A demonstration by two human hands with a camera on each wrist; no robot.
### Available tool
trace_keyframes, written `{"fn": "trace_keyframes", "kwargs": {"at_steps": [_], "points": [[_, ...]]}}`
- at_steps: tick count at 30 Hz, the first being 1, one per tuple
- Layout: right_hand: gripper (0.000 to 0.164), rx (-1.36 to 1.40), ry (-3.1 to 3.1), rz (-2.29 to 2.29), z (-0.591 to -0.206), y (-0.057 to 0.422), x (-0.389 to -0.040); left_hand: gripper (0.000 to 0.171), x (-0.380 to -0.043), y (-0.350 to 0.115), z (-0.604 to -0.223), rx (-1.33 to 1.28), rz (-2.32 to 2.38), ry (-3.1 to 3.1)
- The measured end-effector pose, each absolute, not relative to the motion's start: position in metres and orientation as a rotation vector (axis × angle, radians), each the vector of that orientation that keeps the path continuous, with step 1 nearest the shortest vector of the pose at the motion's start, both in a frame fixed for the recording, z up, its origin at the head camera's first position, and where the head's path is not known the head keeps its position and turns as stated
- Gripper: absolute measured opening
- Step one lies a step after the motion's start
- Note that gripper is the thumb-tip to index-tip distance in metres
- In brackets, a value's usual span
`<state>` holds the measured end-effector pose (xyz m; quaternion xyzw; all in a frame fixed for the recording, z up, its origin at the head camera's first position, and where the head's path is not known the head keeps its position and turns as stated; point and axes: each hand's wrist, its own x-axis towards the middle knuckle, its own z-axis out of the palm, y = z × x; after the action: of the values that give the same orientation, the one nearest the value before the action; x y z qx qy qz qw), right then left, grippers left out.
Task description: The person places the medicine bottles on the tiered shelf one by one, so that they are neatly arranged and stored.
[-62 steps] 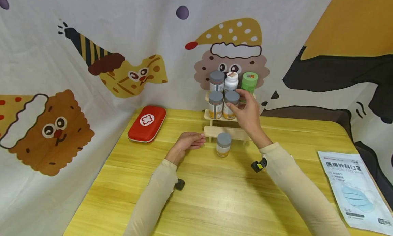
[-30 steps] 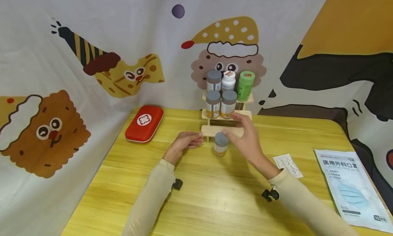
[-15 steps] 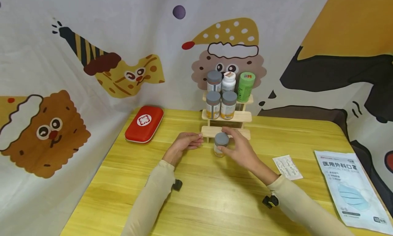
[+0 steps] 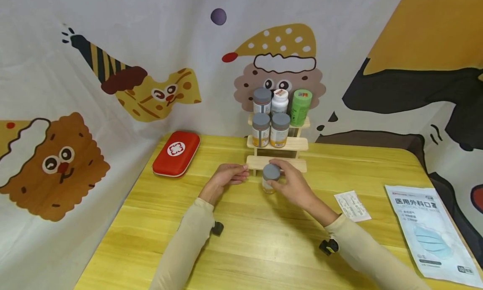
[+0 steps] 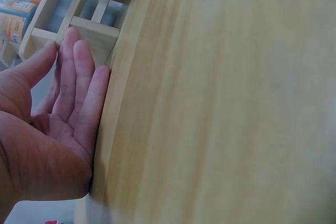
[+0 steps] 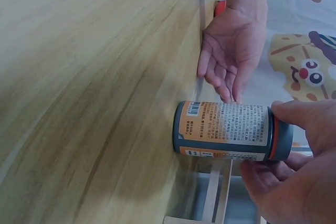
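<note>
A small jar (image 4: 268, 185) with a grey lid stands on the table in front of a three-step wooden rack (image 4: 277, 143). My right hand (image 4: 296, 185) grips this jar near its lid, thumb on one side and fingers on the other. In the right wrist view the jar (image 6: 226, 129) shows an orange and white label. My left hand (image 4: 227, 177) has its thumb and fingertips at the left end of the rack's lowest step, pinching it. Two similar jars (image 4: 279, 133) stand on the middle step. Another jar (image 4: 262, 100), a white bottle (image 4: 279, 101) and a green bottle (image 4: 300, 108) stand on the top step.
A red zip case (image 4: 176, 154) lies at the table's back left. To the right are a small printed packet (image 4: 352, 206) and a face mask package (image 4: 432, 231). A printed cloth (image 4: 158, 38) hangs behind the table (image 4: 260, 248).
My right hand has come down from the right-hand jar on the middle step and taken hold of the jar on the table. The left hand has stayed at the rack.
</note>
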<state>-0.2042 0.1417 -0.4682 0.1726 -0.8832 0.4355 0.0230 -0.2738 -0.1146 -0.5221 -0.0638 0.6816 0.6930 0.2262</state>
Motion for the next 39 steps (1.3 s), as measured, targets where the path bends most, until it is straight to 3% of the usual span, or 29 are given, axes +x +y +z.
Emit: {"fn": "trace_keyframes", "kwargs": {"at_steps": [18,39], "points": [[0.058,0.55,-2.712,1.319,-0.466,0.147,-0.204,0.033,-0.269,-0.113,-0.523,-0.178,1.902,1.902],[0.053,0.648,-2.652,1.071,-0.403,0.175,-0.209,0.033,-0.269,-0.115,-0.52,-0.153,1.911,1.886]]}}
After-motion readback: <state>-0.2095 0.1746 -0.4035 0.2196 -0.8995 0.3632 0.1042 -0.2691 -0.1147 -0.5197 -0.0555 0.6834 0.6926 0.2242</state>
